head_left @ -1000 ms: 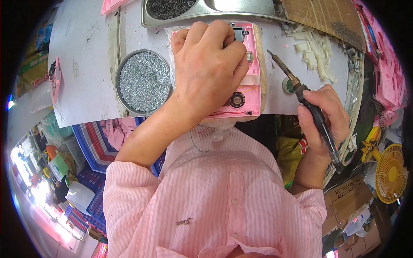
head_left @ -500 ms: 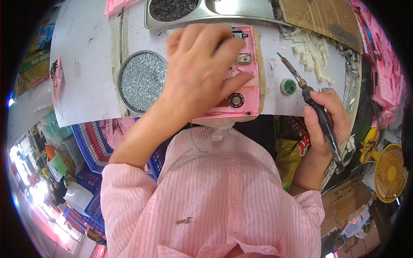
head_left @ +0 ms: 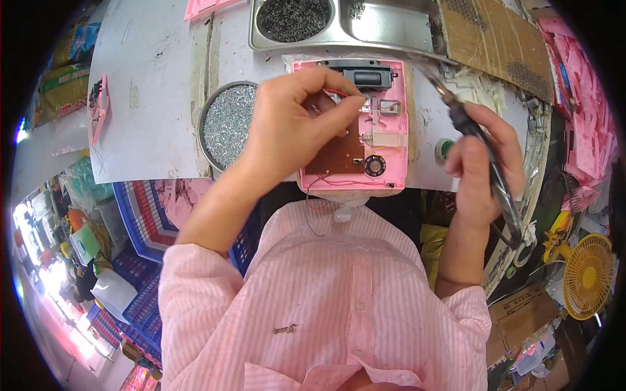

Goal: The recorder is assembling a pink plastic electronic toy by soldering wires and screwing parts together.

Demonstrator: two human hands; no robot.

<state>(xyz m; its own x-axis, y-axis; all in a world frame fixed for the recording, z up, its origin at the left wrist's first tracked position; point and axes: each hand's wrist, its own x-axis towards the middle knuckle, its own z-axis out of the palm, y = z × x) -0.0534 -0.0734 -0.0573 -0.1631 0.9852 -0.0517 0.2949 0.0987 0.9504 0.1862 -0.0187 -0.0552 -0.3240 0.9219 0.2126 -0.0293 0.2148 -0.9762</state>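
Observation:
A pink plastic housing (head_left: 400,153) lies open in front of me. Inside it are a brown circuit board (head_left: 332,159), a small round speaker (head_left: 375,165), a dark block-shaped part (head_left: 370,79) and thin wires. Over the housing's upper left part, my left hand (head_left: 280,124) pinches a thin red wire (head_left: 336,92) between thumb and forefinger; its other fingers curl out of sight. My right hand (head_left: 486,163) grips a soldering iron (head_left: 471,124) by its black handle, right of the housing. The iron's tip is blurred and points up and left, apart from the housing.
Left of the housing stands a round bowl of silvery screws (head_left: 225,124). A metal tray (head_left: 388,36) with dark screws sits at the far side. Near my right hand is a green spool (head_left: 445,148). White plastic pieces (head_left: 486,88) and brown cardboard (head_left: 499,39) lie at the far right.
My left hand has drawn back from over the housing, uncovering the dark block and circuit board, and now pinches a red wire. The soldering iron stays in my right hand, its tip now blurred.

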